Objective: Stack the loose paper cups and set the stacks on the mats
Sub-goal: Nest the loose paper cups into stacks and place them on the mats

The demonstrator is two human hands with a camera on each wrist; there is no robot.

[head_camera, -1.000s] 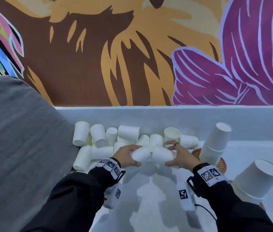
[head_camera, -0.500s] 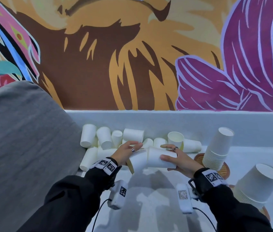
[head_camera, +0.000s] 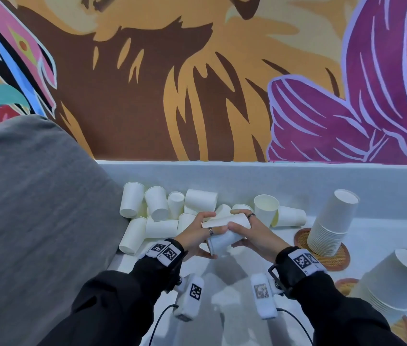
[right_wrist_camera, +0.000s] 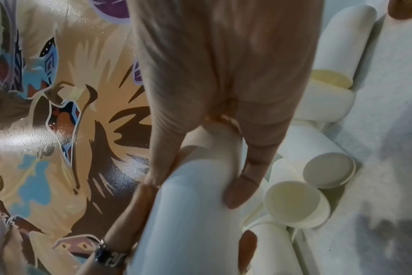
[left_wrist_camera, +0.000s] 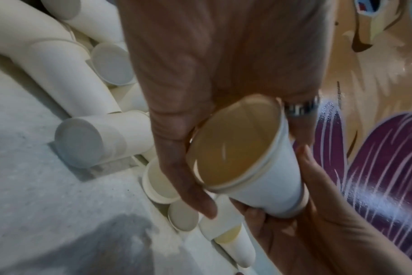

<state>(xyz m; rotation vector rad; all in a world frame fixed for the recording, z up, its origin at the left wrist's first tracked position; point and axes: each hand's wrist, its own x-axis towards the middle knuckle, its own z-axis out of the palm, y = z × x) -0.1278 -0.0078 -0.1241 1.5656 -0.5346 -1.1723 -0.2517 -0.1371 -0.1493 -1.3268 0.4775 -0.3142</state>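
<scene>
Since the earlier frame, two cups once end to end had become one nested pair of cups (head_camera: 225, 236), lifted above the table (head_camera: 372, 236) at centre. Left hand (head_camera: 192, 237): fingers curled round the open rim end. Right hand (head_camera: 252, 234): fingers and thumb wrapped round the base end. Loose cups (head_camera: 157, 221): heaped at 11 o'clock of the hands. Upside-down stack (head_camera: 329, 226) on a woven mat (head_camera: 337, 258) at 3 o'clock; second stack (head_camera: 394, 280) at 4 o'clock. Writing: none legible; wristbands (head_camera: 165, 250) carried square black-and-white code tags.
</scene>
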